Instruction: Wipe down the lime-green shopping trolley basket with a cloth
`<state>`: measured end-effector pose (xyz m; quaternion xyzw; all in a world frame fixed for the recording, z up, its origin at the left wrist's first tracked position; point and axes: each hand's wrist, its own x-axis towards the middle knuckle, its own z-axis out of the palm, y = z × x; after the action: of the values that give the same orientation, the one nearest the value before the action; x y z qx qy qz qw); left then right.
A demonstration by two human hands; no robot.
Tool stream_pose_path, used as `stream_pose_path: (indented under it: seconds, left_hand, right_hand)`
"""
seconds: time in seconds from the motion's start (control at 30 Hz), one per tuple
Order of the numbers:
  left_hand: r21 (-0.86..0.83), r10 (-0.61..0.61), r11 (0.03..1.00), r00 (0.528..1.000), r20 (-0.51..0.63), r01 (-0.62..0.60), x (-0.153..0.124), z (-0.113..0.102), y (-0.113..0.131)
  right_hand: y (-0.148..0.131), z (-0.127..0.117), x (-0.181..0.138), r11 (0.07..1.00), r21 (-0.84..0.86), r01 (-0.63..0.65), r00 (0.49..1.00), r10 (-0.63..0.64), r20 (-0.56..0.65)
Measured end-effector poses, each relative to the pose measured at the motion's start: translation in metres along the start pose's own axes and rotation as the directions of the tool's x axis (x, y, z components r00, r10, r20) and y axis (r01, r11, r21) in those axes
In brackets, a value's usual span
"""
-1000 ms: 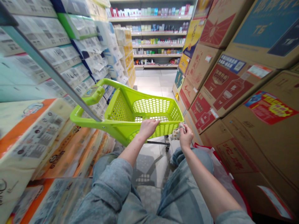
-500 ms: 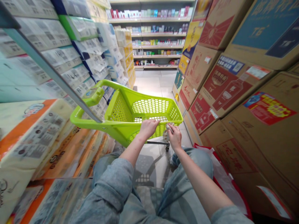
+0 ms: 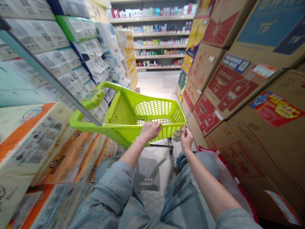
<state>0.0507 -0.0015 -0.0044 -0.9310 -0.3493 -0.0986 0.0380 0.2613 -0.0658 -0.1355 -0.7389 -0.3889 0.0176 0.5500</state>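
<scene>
A lime green plastic shopping cart (image 3: 124, 111) stands tilted in a narrow shop aisle in front of me. My left hand (image 3: 150, 130) is closed over the near rim of its basket. My right hand (image 3: 186, 140) is closed on a small crumpled cloth (image 3: 177, 136) and presses it against the basket's near right corner. The basket looks empty inside. My legs in blue jeans show below the cart.
Stacked packs of tissue paper (image 3: 35, 133) line the left side behind a slanted metal bar (image 3: 47, 73). Cardboard cartons (image 3: 250, 95) are piled high on the right. A red-edged plastic bag (image 3: 228, 178) lies by my right leg. Product shelves (image 3: 162, 41) close the aisle's far end.
My right hand with the cloth went left along the basket's near edge, then back right to the corner. My left hand stayed on the rim. The cart hardly moved.
</scene>
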Motion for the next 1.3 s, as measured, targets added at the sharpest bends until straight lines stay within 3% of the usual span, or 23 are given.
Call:
stream_pose_path:
  seconds: [0.3,0.5,0.63,0.83,0.97,1.1,1.3]
  left_hand:
    - [0.004,0.013,1.0,1.0,0.001,-0.013,-0.003,0.006,-0.007]
    - [0.008,0.029,1.0,1.0,-0.01,-0.029,-0.002,0.006,-0.008]
    - [0.004,0.025,1.0,1.0,0.0,-0.025,0.001,0.005,-0.006]
    - [-0.007,0.025,1.0,1.0,-0.001,-0.025,0.002,0.007,-0.006]
    - [-0.005,0.021,1.0,1.0,-0.004,-0.021,0.002,0.007,-0.004]
    - [-0.006,0.01,1.0,1.0,-0.016,-0.01,0.002,0.006,-0.002]
    - [-0.015,0.008,1.0,1.0,0.003,-0.008,0.003,0.005,-0.001]
  right_hand:
    - [0.041,0.019,-0.026,0.981,0.011,-0.192,0.96,0.185,0.211]
    - [0.023,0.01,-0.011,0.996,0.0,-0.087,0.995,0.087,-0.048]
    - [0.017,0.01,-0.011,0.996,-0.002,-0.093,0.993,0.093,-0.077]
    - [0.045,0.025,-0.028,0.956,0.076,-0.284,0.948,0.268,0.169]
    - [0.056,0.031,-0.029,0.938,0.105,-0.33,0.928,0.302,0.216]
    - [0.043,0.026,-0.025,0.932,0.136,-0.337,0.926,0.301,0.228]
    - [-0.012,0.011,-0.014,0.894,0.325,-0.308,0.951,0.297,0.084]
